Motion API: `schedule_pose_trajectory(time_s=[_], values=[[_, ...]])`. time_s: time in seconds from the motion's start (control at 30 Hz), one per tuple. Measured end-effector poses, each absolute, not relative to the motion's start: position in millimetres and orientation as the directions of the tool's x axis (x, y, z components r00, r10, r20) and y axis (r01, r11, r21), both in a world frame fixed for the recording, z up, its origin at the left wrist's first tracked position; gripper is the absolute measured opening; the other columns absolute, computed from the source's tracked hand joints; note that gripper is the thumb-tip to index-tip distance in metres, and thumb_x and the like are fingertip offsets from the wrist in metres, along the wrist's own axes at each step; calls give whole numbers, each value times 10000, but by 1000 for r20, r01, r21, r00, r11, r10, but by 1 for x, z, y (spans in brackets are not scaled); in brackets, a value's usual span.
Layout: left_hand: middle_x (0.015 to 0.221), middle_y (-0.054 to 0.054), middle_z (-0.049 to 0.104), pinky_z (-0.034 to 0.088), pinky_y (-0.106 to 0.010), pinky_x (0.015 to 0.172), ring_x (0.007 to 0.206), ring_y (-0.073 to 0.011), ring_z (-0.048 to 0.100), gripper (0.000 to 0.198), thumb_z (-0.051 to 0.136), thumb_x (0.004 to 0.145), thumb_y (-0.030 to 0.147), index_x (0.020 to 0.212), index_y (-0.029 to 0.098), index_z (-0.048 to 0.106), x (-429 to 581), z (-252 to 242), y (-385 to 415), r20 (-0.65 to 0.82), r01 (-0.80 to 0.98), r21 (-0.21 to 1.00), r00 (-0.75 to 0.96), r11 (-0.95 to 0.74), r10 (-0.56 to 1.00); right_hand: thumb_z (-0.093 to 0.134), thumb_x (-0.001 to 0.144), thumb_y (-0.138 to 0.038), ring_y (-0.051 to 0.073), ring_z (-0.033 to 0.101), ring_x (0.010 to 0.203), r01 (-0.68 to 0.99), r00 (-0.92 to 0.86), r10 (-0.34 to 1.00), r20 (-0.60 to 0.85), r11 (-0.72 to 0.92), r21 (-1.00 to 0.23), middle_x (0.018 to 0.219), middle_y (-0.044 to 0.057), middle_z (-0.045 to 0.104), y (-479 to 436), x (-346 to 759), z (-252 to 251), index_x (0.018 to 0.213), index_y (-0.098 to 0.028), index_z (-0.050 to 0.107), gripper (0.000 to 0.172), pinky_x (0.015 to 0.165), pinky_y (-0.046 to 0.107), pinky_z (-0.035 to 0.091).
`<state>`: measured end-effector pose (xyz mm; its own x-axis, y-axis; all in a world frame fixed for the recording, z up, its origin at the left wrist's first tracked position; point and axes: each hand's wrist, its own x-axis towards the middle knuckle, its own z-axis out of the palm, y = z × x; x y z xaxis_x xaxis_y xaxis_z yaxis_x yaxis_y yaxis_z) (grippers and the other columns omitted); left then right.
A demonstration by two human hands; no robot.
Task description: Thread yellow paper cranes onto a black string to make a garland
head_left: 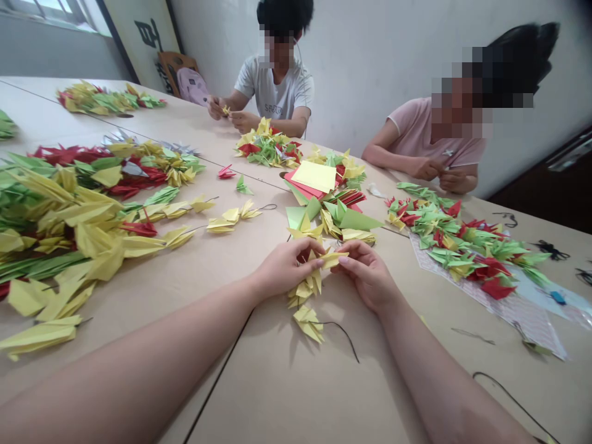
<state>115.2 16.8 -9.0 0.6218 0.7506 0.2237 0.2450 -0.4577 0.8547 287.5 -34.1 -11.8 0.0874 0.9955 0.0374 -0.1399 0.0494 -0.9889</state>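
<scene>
Head camera: from here, the left hand (pixel 287 268) and right hand (pixel 367 275) both grip a yellow folded-paper crane (pixel 332 260) between their fingertips, just above the pale wooden table (pixel 259 382). Below them, yellow paper cranes (pixel 305 290) on a thin black cord (pixel 341 333) lie on the table, beside a heap of green, red and yellow folded paper (pixel 330 213).

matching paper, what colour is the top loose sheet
The top sheet is pale yellow, shown best in the head view.
</scene>
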Motion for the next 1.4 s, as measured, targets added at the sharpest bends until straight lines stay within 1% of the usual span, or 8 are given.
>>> schedule_pose_trajectory(time_s=[0.23,0.43,0.5,0.57,0.73,0.87,1.1,1.4], values=[[672,32,536,388,-209,574,598,-87,489,306,532,758,382,989,184,498,117,-11,17,177,219,892,636,-396,751,715,615,-261,79,549,594,-164,175,984,24,53,-985,670,-40,572,-31,286,-13,717,-197,584,178,588,223,492],[723,3,534,404,-228,638,688,-111,497,31,507,702,187,719,162,511,117,-7,16,321,258,807,564,-531,761,733,586,-269,79,565,531,-153,221,975,9,44,-987,633,-46,573,-30,285,-14,707,-184,567,222,554,228,502],[721,8,529,404,-226,651,703,-112,498,46,489,667,129,694,163,505,115,-3,15,346,248,791,572,-559,743,730,588,-273,79,567,532,-148,239,971,15,51,-988,632,-45,575,-29,285,-14,708,-183,567,221,549,224,505],[731,6,533,402,-223,643,707,-113,505,20,497,685,156,670,161,508,114,0,14,335,236,796,596,-557,730,729,589,-273,77,568,538,-146,240,970,23,60,-988,634,-46,576,-29,285,-14,710,-186,566,221,555,221,509],[615,-15,533,385,-248,656,664,-127,499,362,464,799,393,534,157,536,116,-2,13,327,305,719,645,-625,691,731,579,-309,89,570,532,-87,226,974,30,50,-995,622,-46,564,-30,282,-14,701,-188,546,252,557,248,519],[594,-5,544,366,-250,648,630,-121,484,300,530,764,373,546,167,545,118,-5,10,378,326,616,676,-717,632,725,595,-321,99,556,537,19,175,982,76,74,-997,595,-46,550,-32,278,-13,704,-196,525,259,534,244,494],[631,34,543,312,-209,506,567,-96,453,225,610,667,376,659,178,504,118,-5,10,236,405,724,616,-559,752,685,660,-322,104,540,583,74,-21,995,95,96,-993,650,-25,566,-36,275,-9,706,-208,539,191,543,231,470],[586,26,518,322,-221,509,542,-98,437,291,457,781,426,669,170,539,117,-4,14,178,351,801,634,-484,753,644,701,-357,116,571,686,16,-9,998,62,62,-998,724,-14,587,-35,278,-11,745,-214,567,168,686,264,495]])
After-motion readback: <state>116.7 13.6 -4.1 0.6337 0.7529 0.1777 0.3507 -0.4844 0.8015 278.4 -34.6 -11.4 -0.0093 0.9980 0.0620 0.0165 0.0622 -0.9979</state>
